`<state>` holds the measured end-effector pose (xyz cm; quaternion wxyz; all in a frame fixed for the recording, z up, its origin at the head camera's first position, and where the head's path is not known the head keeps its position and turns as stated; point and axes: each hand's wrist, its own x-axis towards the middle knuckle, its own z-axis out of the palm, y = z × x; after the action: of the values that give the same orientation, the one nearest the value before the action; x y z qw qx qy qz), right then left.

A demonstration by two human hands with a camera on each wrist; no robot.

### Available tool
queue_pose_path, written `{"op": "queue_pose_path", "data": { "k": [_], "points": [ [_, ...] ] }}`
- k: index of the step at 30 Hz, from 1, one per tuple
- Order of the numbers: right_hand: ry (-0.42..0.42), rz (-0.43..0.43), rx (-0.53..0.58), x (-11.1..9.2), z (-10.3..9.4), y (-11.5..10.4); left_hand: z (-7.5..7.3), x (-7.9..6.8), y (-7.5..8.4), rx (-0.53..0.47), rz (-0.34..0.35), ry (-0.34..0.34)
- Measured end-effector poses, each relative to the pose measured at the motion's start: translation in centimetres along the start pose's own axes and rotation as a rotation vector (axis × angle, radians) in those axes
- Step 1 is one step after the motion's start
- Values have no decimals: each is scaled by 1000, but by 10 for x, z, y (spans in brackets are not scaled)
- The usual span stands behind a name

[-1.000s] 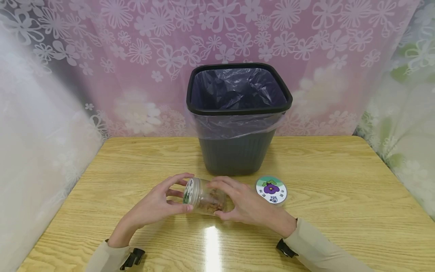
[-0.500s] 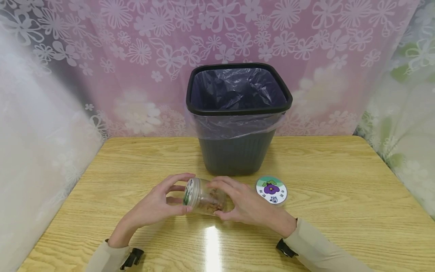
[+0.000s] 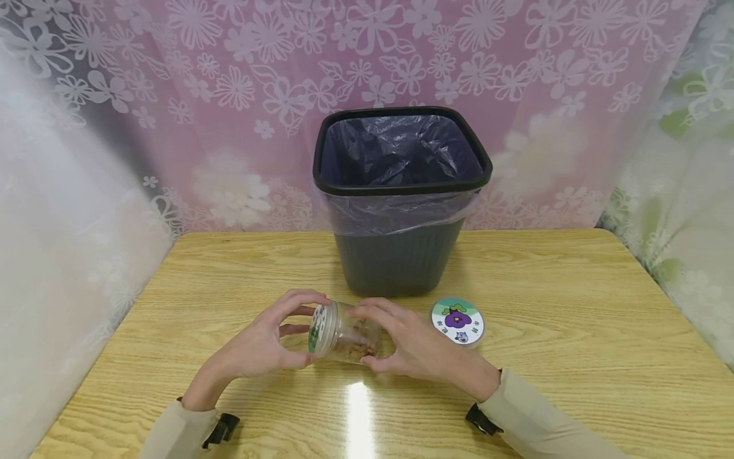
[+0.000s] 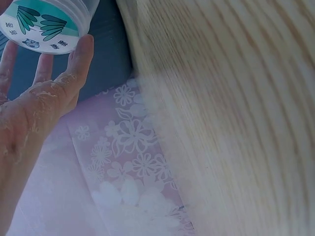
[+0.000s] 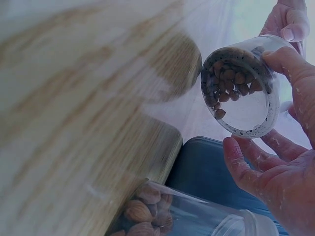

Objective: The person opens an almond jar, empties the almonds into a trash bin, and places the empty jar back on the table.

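A clear plastic jar (image 3: 351, 335) with brown nuts inside lies tipped on its side over the table, its lid towards the left. My right hand (image 3: 418, 344) grips the jar's body, thumb below and fingers above. Around the white and green labelled lid (image 3: 316, 330) curl the fingers of my left hand (image 3: 255, 344), with the thumb at the lower rim. The left wrist view shows that lid label (image 4: 39, 29) with green leaves up close. Through the jar's base, the right wrist view shows the nuts (image 5: 229, 81) gathered along one side.
A second jar (image 3: 457, 322) with a purple flower on its lid stands right of my right hand; nuts (image 5: 142, 211) show inside it. Behind the hands stands a dark bin (image 3: 398, 261) with a plastic liner, on the wooden table (image 3: 241, 268). Floral curtains (image 3: 246, 127) hang around.
The left hand has shifted slightly around the lid, its thumb sliding down and back along the rim. The right hand and the jar's body stay almost still.
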<state>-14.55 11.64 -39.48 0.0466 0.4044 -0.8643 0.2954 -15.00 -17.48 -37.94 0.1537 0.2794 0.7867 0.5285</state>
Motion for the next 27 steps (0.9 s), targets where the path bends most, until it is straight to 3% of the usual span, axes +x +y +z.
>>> {"op": "queue_pose_path", "data": {
  "k": [16,27],
  "points": [
    [22,-29,0,-1,-1,1,1,1,-1,2,-3,2],
    [17,-21,0,-2,1,2,2,0,-2,-15,-45,21]
  ]
}}
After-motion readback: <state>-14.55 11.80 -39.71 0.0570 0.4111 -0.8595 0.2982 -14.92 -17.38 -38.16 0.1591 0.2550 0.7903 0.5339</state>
